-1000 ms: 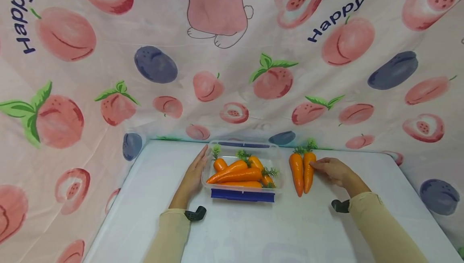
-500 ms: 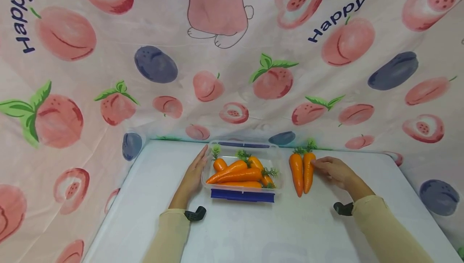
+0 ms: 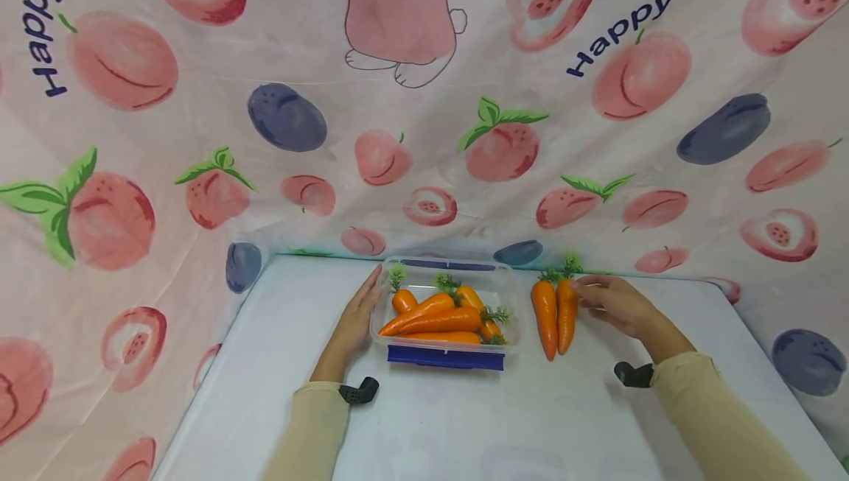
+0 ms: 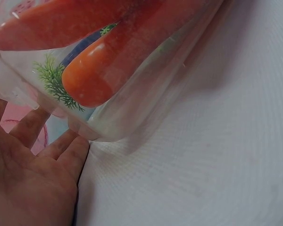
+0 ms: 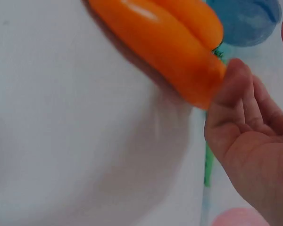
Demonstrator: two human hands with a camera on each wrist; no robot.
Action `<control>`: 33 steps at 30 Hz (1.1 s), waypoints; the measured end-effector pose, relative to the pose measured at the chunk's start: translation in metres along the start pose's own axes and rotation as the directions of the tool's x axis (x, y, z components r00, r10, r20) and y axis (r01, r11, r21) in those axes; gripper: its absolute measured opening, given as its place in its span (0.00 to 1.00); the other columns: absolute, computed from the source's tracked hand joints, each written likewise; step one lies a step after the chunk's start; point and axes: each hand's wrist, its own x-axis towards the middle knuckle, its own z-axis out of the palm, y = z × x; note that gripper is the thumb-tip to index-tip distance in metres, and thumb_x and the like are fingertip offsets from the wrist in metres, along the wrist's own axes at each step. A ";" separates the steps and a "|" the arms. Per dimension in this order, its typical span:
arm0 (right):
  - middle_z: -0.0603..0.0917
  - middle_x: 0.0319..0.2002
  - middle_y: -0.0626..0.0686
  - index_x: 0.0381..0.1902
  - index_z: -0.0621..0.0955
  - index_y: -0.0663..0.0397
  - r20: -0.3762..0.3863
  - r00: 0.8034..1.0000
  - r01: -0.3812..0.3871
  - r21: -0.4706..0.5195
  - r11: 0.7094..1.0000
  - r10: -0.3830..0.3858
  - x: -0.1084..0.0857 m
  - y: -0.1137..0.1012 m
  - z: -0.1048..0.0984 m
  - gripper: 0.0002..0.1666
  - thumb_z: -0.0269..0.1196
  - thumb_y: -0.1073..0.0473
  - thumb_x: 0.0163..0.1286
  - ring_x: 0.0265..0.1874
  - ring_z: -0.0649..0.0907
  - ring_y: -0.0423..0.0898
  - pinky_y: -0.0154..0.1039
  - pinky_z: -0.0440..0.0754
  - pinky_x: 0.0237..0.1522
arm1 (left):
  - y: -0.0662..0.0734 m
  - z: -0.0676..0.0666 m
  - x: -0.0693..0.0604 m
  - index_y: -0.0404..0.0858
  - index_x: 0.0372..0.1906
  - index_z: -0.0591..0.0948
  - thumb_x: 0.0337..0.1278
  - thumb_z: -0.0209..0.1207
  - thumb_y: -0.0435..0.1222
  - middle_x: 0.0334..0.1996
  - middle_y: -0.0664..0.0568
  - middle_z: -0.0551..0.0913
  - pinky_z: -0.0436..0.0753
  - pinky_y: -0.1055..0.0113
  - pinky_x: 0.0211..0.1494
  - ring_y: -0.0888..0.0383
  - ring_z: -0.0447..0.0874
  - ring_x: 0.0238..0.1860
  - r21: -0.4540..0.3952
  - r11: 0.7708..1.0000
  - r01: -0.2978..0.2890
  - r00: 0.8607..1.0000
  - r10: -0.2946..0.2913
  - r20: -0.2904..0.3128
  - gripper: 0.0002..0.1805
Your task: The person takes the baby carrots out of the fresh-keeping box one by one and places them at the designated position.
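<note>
My left hand (image 3: pixel 351 328) lies along the left wall of a clear plastic box (image 3: pixel 431 346), fingers extended against it; the left wrist view shows the fingertips (image 4: pixel 75 143) at the box's corner. Inside the box are several orange carrots (image 3: pixel 441 319) with green tops. To the right of the box, two more carrots lie side by side on the table. My right hand (image 3: pixel 618 308) is at the top end of the right carrot (image 3: pixel 567 317), touching it with loosely bent fingers. The left carrot (image 3: pixel 544 319) lies beside it, untouched.
Blue clip flaps show on the box, one at the front (image 3: pixel 446 357) and one at the back. The white table (image 3: pixel 424 422) meets a fruit-printed cloth (image 3: pixel 424 135) at its rear and left side.
My right hand has shifted slightly toward the leafy end of the right carrot, its wrist moving a little to the right. My left hand, the box and the carrots stay in place.
</note>
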 end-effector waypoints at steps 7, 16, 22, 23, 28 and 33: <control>0.70 0.71 0.69 0.75 0.60 0.67 0.086 0.992 0.087 0.006 0.996 -0.088 -0.003 -0.014 0.004 0.44 0.59 0.43 0.77 0.67 0.77 0.60 0.51 0.76 0.68 | 0.000 0.001 0.001 0.67 0.79 0.59 0.78 0.41 0.58 0.81 0.59 0.57 0.47 0.43 0.83 0.49 0.49 0.83 0.005 1.000 -0.019 1.000 0.019 -0.006 0.28; 0.69 0.71 0.71 0.75 0.61 0.70 0.171 0.975 0.148 -0.022 0.989 -0.142 -0.007 -0.045 0.016 0.42 0.60 0.48 0.77 0.70 0.74 0.65 0.55 0.74 0.68 | -0.001 0.001 0.001 0.68 0.79 0.59 0.78 0.41 0.58 0.82 0.60 0.56 0.46 0.43 0.83 0.50 0.48 0.83 0.002 1.000 -0.021 1.000 0.021 -0.002 0.28; 0.68 0.71 0.71 0.74 0.63 0.68 0.200 0.966 0.171 -0.032 0.985 -0.161 -0.007 -0.061 0.023 0.39 0.61 0.49 0.76 0.69 0.74 0.65 0.60 0.73 0.69 | 0.001 0.001 0.001 0.69 0.78 0.59 0.78 0.41 0.59 0.81 0.60 0.57 0.48 0.44 0.83 0.50 0.50 0.83 0.018 0.999 -0.026 1.000 0.027 -0.006 0.28; 0.68 0.71 0.71 0.74 0.63 0.68 0.205 0.965 0.171 -0.032 0.985 -0.161 -0.006 -0.063 0.024 0.40 0.61 0.49 0.76 0.69 0.74 0.65 0.60 0.72 0.69 | 0.001 0.001 0.001 0.69 0.78 0.59 0.78 0.42 0.59 0.81 0.60 0.57 0.48 0.44 0.83 0.50 0.50 0.83 0.021 0.999 -0.027 1.000 0.027 -0.006 0.28; 0.71 0.71 0.70 0.73 0.64 0.65 0.213 0.966 0.161 -0.059 0.985 -0.146 -0.003 -0.079 0.035 0.40 0.62 0.46 0.75 0.68 0.76 0.63 0.62 0.72 0.68 | 0.000 0.001 0.001 0.69 0.78 0.60 0.78 0.42 0.58 0.81 0.60 0.57 0.47 0.44 0.83 0.50 0.49 0.83 0.010 1.000 -0.024 1.000 0.024 -0.005 0.28; 0.77 0.66 0.65 0.71 0.68 0.63 0.238 0.958 0.184 -0.096 0.978 -0.157 0.001 -0.096 0.048 0.38 0.62 0.45 0.75 0.65 0.80 0.59 0.57 0.78 0.65 | -0.001 0.000 0.001 0.67 0.79 0.60 0.79 0.42 0.56 0.81 0.59 0.57 0.46 0.44 0.83 0.50 0.49 0.83 -0.014 1.000 -0.016 1.000 0.016 -0.002 0.27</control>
